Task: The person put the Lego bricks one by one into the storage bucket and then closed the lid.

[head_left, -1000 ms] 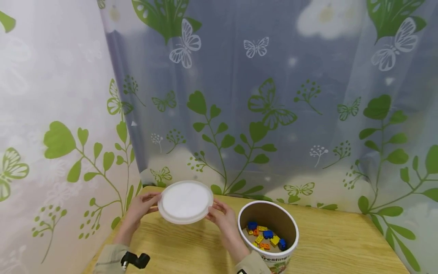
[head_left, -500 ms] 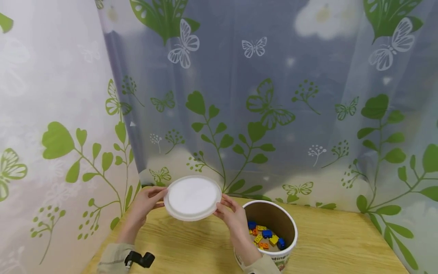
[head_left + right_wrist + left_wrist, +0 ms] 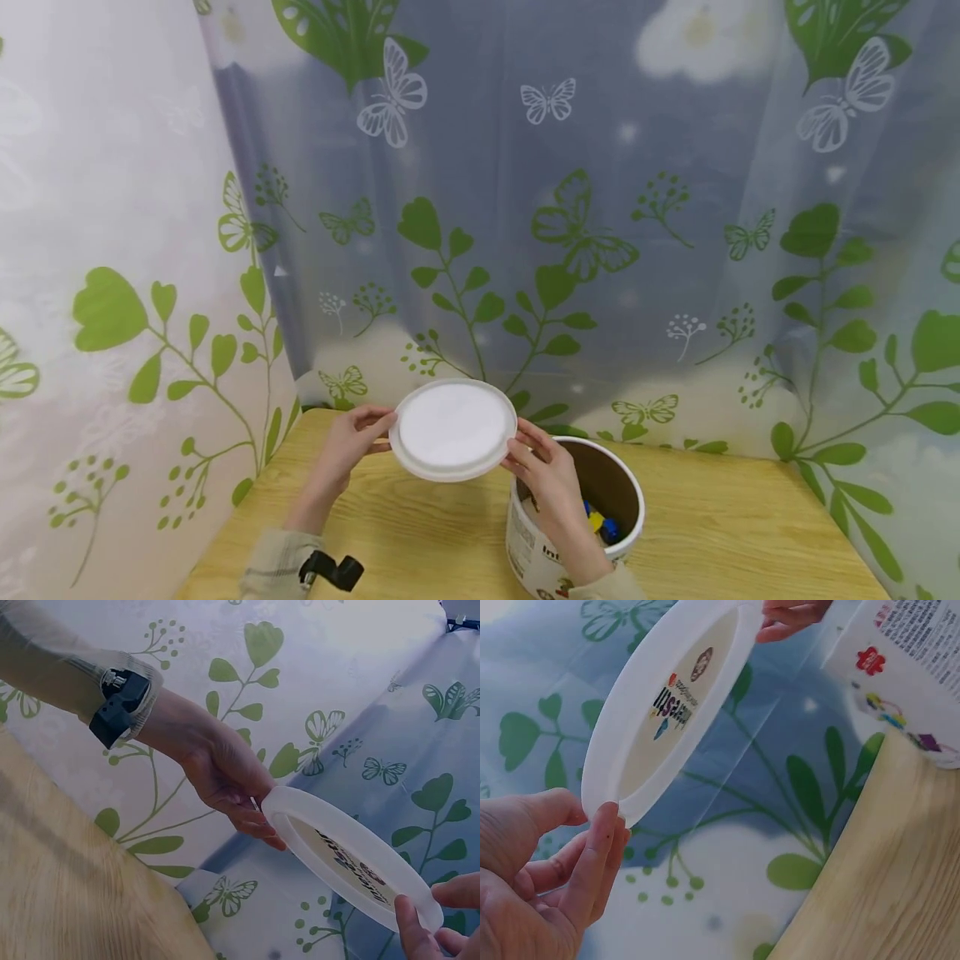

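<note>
A round white lid [image 3: 453,427] is held up above the table between both hands. The left hand [image 3: 351,450] pinches its left rim, and the right hand [image 3: 551,479] pinches the right rim. In the left wrist view the lid [image 3: 671,712] shows printed lettering on its other face; the thumb and fingertips [image 3: 604,825] grip its edge. Behind the right hand and forearm stands a white round bucket [image 3: 525,542] with its top uncovered. Yellow and blue toy bricks [image 3: 600,525] lie inside it, partly hidden by the right hand.
The wooden table [image 3: 420,533] reaches back to a curtain [image 3: 480,208] printed with leaves and butterflies. Another printed curtain [image 3: 135,250] hangs at the left. A black camera mount [image 3: 332,571] sits on the left wrist.
Both hands have carried the lid to the right, nearer the bucket. The right hand now covers more of the bucket's opening and the bricks in it.
</note>
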A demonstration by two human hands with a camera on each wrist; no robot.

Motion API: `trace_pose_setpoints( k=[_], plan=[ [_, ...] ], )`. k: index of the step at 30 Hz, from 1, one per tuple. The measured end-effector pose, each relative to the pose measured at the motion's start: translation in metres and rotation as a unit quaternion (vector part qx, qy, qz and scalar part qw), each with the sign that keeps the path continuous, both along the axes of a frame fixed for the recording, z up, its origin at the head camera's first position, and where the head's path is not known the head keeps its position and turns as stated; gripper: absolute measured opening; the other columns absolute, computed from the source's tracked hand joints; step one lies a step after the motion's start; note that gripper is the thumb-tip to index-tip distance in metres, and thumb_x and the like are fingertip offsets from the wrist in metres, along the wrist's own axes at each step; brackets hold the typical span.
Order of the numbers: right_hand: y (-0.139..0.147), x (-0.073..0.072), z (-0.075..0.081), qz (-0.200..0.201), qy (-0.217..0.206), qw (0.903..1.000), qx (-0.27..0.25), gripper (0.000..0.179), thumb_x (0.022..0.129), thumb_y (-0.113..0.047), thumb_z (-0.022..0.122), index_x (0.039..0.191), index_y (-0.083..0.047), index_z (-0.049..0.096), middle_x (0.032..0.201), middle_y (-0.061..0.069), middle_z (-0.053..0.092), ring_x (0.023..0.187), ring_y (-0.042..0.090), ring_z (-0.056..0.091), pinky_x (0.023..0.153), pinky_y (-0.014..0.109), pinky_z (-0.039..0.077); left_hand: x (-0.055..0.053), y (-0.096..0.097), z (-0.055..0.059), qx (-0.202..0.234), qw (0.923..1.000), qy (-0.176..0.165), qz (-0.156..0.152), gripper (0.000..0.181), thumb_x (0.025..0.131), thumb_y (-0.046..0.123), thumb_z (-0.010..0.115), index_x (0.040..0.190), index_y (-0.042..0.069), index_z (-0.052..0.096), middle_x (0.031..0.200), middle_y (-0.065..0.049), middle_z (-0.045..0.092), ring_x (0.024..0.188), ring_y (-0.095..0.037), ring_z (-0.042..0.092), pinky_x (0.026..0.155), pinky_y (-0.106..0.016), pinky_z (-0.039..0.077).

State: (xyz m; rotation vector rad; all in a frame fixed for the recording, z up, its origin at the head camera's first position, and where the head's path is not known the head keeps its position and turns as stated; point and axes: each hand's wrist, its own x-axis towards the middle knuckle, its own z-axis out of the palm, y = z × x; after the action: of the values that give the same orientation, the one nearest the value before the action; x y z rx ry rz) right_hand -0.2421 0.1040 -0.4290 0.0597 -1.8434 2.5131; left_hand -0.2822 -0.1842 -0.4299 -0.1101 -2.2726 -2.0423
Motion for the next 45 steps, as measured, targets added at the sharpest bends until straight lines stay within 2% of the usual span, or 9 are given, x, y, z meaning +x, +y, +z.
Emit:
trace_pose_setpoints(
  k=[11,27,35,40,45],
  plan=[
    [0.041,0.007,0.006,-0.025,-0.036,0.9989,0.018,0.049,0.101,-0.005,0.062,0.148,-0.001,0.047,0.130,0.015,0.055,0.101,0.011,0.067,0.090,0.025,0.058,-0.003,0.046,0.001,0.027,0.9995,0.014,-0.004,0.032,0.098,0.015,0.068,0.123,-0.007,0.066,0.115,-0.021,0.068,0.090,-0.017,0.069,0.076,-0.030,0.063],
    [0.101,0.023,0.002,-0.054,-0.060,0.9953,0.053,0.055,0.102,-0.013,0.062,0.152,-0.002,0.042,0.130,0.006,0.059,0.100,0.007,0.067,0.092,0.026,0.057,-0.001,0.103,-0.004,0.072,0.9960,0.019,-0.048,0.028,0.096,0.012,0.070,0.118,-0.006,0.068,0.111,-0.019,0.068,0.086,-0.019,0.071,0.073,-0.031,0.063],
    [0.121,0.029,-0.004,-0.050,-0.069,0.9931,0.081,0.059,0.101,-0.018,0.064,0.154,-0.008,0.041,0.150,0.016,0.048,0.107,0.004,0.066,0.096,0.026,0.056,0.000,0.120,-0.009,0.071,0.9949,0.022,-0.067,0.033,0.095,0.013,0.072,0.122,-0.006,0.066,0.114,-0.020,0.068,0.086,-0.018,0.071,0.073,-0.029,0.063],
    [0.129,0.034,-0.005,-0.046,-0.058,0.9916,0.106,0.062,0.100,-0.024,0.066,0.156,-0.014,0.039,0.151,0.017,0.044,0.109,0.004,0.065,0.096,0.024,0.055,0.001,0.127,-0.011,0.070,0.9935,0.032,-0.084,0.037,0.095,0.013,0.072,0.128,-0.002,0.065,0.115,-0.023,0.068,0.086,-0.018,0.071,0.074,-0.031,0.063],
    [0.137,0.037,-0.006,-0.044,-0.038,0.9914,0.117,0.059,0.102,-0.021,0.063,0.156,-0.014,0.039,0.148,0.016,0.045,0.108,0.006,0.066,0.096,0.024,0.055,0.001,0.132,-0.011,0.072,0.9917,0.038,-0.100,0.038,0.095,0.012,0.072,0.131,0.001,0.065,0.114,-0.022,0.067,0.088,-0.019,0.072,0.074,-0.032,0.063]
  ],
)
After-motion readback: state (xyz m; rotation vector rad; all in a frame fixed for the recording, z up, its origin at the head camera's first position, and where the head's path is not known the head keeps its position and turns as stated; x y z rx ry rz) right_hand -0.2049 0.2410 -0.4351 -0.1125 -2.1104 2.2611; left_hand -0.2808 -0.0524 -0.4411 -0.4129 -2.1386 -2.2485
